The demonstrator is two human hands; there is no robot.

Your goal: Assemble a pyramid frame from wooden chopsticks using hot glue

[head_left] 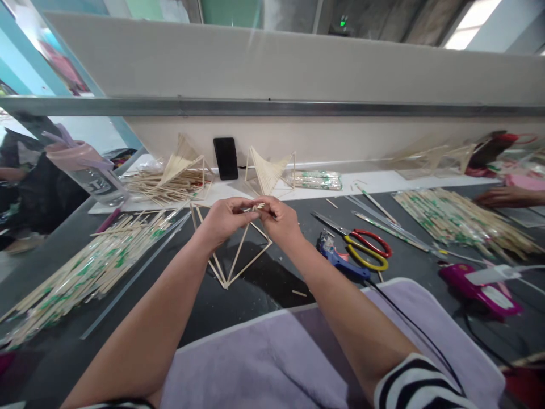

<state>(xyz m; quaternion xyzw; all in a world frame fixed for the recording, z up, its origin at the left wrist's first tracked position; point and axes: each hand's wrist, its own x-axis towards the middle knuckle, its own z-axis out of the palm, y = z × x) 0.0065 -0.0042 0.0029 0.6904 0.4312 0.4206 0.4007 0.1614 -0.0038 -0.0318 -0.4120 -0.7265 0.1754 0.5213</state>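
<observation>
A frame of thin wooden sticks point(239, 254) stands on the dark table in front of me, its lower corner pointing my way. At its top, my left hand point(227, 218) and my right hand point(279, 218) meet with fingertips pinched together. Small pale stick ends show between the fingers, where both hands grip the top of the frame. The fingers hide the joint itself. To the right of the frame lie scissors point(361, 241) with red and yellow handles and a blue glue gun point(340, 258).
Wrapped stick bundles lie left point(102, 255) and right point(451, 218). Finished-looking stick models point(266, 173) and a phone point(225, 158) stand at the back. A water cup point(91, 176) is at left, a magenta power strip point(481, 289) at right. Another person's hand point(506, 196) rests far right. A lilac towel point(255, 363) lies nearest.
</observation>
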